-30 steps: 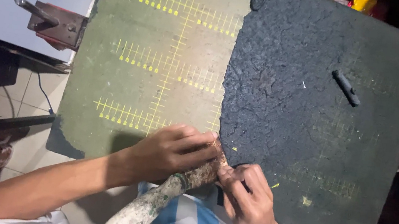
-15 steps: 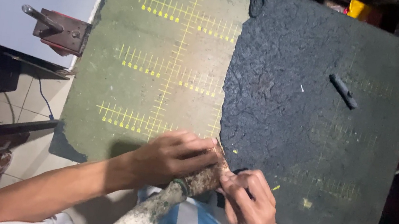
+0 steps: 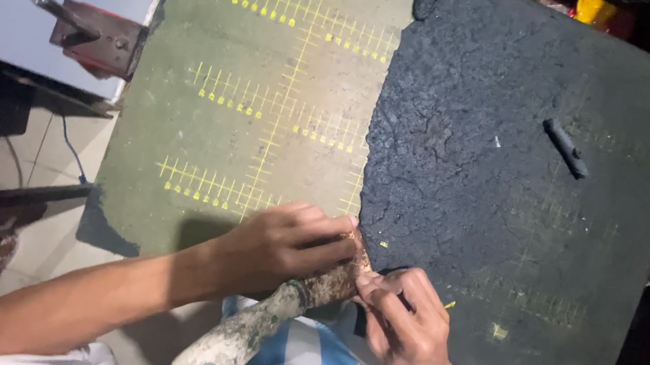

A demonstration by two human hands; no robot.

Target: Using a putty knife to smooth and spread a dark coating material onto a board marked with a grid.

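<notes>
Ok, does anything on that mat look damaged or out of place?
Yes. The green cutting mat is badly worn: its right half is dark, rough and cracked, hiding most yellow markings. A small dark stick lies loose there, askew.

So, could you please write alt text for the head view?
Two hands meet at the near edge of a green cutting mat: the left hand grips a worn tool while the right hand pinches near its tip. A dark rough layer covers the mat's right half.

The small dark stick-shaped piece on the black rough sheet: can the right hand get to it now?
Probably yes. The small dark stick-shaped piece lies alone on the black rough sheet, nothing between it and the right hand, though that hand touches the worn pale-handled tool.
</notes>
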